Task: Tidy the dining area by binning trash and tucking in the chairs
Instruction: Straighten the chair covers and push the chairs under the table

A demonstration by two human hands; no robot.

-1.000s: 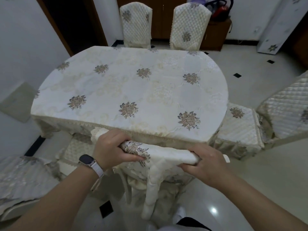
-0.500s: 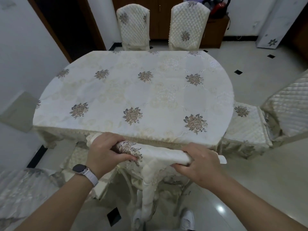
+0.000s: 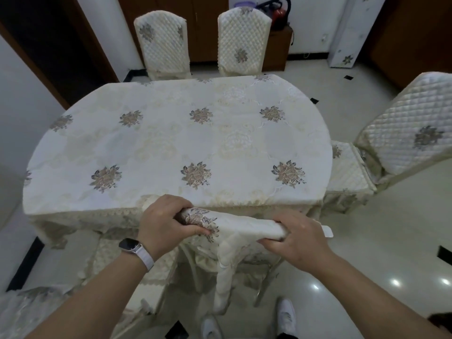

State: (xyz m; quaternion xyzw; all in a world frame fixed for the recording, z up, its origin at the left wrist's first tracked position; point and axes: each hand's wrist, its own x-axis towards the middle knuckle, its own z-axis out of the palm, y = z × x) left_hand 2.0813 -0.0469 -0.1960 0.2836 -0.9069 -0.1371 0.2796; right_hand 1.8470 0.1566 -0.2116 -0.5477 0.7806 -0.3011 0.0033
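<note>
Both hands grip the top rail of a cloth-covered dining chair (image 3: 234,226) at six o'clock of the oval surface (image 3: 171,143). The left hand (image 3: 166,223) is curled around the rail's left end, thumb under the embroidered flower, and the right hand (image 3: 300,238) is wrapped around its right end, fingers tucked beneath. The chair's top rail sits just beside the lace hem of the floral tablecloth (image 3: 232,133), its seat under the overhang. A smartwatch (image 3: 130,245) on a white band circles the left wrist.

At twelve o'clock two quilted chairs, the left one (image 3: 161,42) and the right one (image 3: 243,40), stand with their backs up against the far edge. At three o'clock another quilted chair (image 3: 401,138) stands with its seat partly out from the surface. Two white shoes (image 3: 286,314) show on the glossy tiled floor (image 3: 379,241) at the bottom of the view.
</note>
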